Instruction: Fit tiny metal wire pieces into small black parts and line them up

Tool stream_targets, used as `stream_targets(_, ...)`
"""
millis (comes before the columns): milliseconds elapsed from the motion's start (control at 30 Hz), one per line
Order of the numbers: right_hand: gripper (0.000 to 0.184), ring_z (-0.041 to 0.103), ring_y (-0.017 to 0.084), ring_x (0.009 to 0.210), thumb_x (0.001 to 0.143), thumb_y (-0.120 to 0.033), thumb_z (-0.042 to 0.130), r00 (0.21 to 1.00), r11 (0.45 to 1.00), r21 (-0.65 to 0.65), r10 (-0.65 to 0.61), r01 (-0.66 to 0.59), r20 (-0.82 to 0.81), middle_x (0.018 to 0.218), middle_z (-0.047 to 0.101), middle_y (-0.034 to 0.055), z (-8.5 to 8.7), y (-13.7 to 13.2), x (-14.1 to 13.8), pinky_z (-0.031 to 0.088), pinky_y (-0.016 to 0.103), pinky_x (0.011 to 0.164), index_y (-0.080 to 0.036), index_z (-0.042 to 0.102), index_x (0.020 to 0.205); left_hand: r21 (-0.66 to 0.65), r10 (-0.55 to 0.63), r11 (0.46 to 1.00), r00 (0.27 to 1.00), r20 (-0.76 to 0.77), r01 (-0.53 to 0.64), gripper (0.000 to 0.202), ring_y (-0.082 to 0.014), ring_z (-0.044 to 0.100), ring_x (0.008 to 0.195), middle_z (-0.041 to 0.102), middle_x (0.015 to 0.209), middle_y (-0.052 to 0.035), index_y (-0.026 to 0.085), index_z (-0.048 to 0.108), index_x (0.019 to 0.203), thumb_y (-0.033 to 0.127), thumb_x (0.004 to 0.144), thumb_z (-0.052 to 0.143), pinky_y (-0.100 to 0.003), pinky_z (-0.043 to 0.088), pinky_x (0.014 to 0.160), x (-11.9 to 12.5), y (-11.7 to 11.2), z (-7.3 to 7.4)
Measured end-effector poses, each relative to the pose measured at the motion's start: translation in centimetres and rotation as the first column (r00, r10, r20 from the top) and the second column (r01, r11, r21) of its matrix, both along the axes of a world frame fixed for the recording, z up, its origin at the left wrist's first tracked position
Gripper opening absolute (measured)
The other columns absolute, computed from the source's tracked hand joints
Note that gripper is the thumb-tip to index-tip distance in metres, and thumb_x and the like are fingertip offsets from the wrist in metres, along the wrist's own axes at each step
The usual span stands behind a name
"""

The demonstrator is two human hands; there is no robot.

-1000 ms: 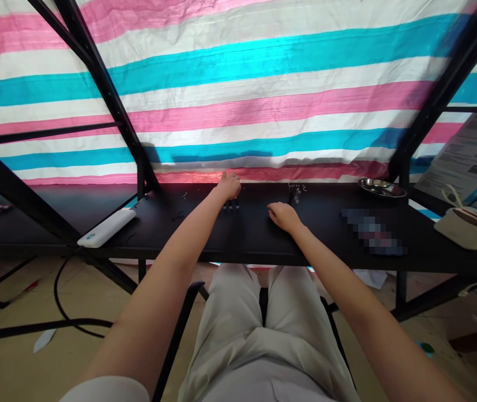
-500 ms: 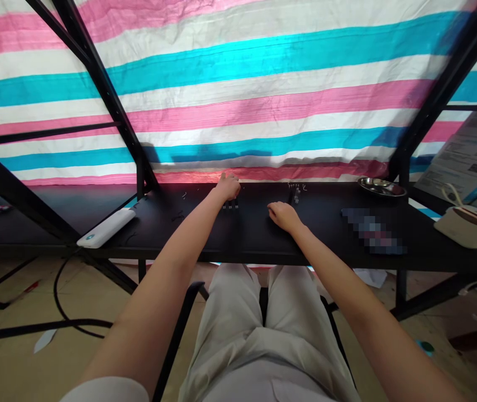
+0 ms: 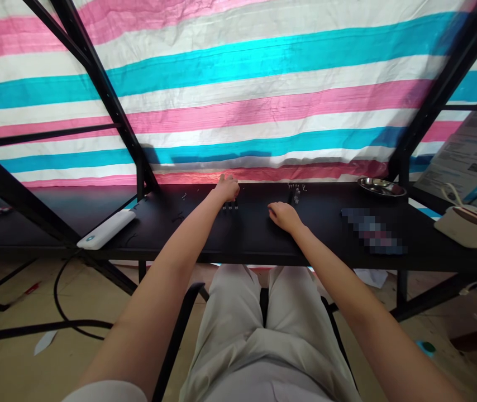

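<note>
Left hand [image 3: 227, 187] is curled at the far edge of the black table [image 3: 205, 234], just behind a row of small dark parts [image 3: 230, 207]; can't tell if it's pinching anything. Right hand [image 3: 284, 215] lies palm down, fingers slack, near more small pieces [image 3: 295, 193]. Metal dish [image 3: 381, 187] sits well right.

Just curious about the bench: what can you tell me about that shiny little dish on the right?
The dish is round, shallow and looks like shiny silvery metal. It sits flat on the black table, at its far right, near a black frame post. The right hand is apart from it; whether anything lies in it cannot be told.
</note>
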State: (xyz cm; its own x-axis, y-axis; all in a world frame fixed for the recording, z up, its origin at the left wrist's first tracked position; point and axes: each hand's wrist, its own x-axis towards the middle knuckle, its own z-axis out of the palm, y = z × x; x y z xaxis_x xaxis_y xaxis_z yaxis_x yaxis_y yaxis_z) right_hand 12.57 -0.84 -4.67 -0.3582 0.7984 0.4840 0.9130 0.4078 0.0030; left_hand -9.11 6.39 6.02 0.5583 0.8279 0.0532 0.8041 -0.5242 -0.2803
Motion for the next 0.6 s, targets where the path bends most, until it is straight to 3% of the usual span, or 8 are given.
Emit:
stream_targets(267, 0.023, 0.054, 0.018, 0.077, 0.085, -0.023, 0.043, 0.997, 0.998, 0.054, -0.01, 0.014, -0.08, 0.082, 0.064, 0.0079, -0.1, -0.2, 0.1, 0.034, 0.027, 0.07, -0.016, 0.061, 0.096, 0.009, 0.019, 1.0, 0.998, -0.061, -0.018, 0.026, -0.0304, 0.04, 0.113, 0.058, 0.112, -0.0117, 0.019, 0.069, 0.09, 0.02, 0.064, 0.072, -0.051, 0.023, 0.099, -0.1, -0.1, 0.5)
stream_targets(367, 0.023, 0.053, 0.017, 0.072, 0.084, -0.03, 0.043, 0.972, 0.988, 0.102, -0.089, 0.113, -0.218, 0.074, 0.062, 0.0056, 0.3, -0.7, 0.3, 0.033, 0.026, 0.067, -0.017, 0.062, 0.086, 0.04, -0.008, 0.999, 0.999, -0.036, 0.009, 0.032, -0.0312, 0.039, 0.115, 0.056, 0.116, -0.0121, 0.019, 0.067, 0.098, 0.022, 0.067, 0.071, -0.051, 0.023, 0.099, 0.3, -0.6, 1.1)
stream_targets(467, 0.025, 0.053, 0.016, 0.069, 0.083, -0.031, 0.04, 0.865, 0.937, 0.091, -0.271, 0.338, -0.423, 0.071, 0.061, 0.0045, 0.9, -1.1, 1.2, 0.033, 0.026, 0.064, -0.018, 0.061, 0.078, 0.143, -0.101, 0.986, 0.992, 0.077, 0.09, 0.031, -0.0296, 0.04, 0.116, 0.054, 0.119, -0.0122, 0.018, 0.062, 0.107, 0.021, 0.076, 0.062, -0.048, 0.024, 0.098, 1.6, -1.9, 1.5)
stream_targets(600, 0.025, 0.055, 0.02, 0.078, 0.082, -0.028, 0.039, 0.633, 0.798, -0.087, -0.535, 0.597, -0.56, 0.081, 0.064, 0.0071, 1.2, -0.9, 3.3, 0.035, 0.03, 0.071, -0.016, 0.061, 0.086, 0.256, -0.242, 0.95, 0.939, 0.244, 0.178, 0.036, -0.0265, 0.043, 0.114, 0.054, 0.121, -0.0116, 0.018, 0.052, 0.12, 0.021, 0.085, 0.048, -0.045, 0.027, 0.095, 4.5, -4.0, 0.6)
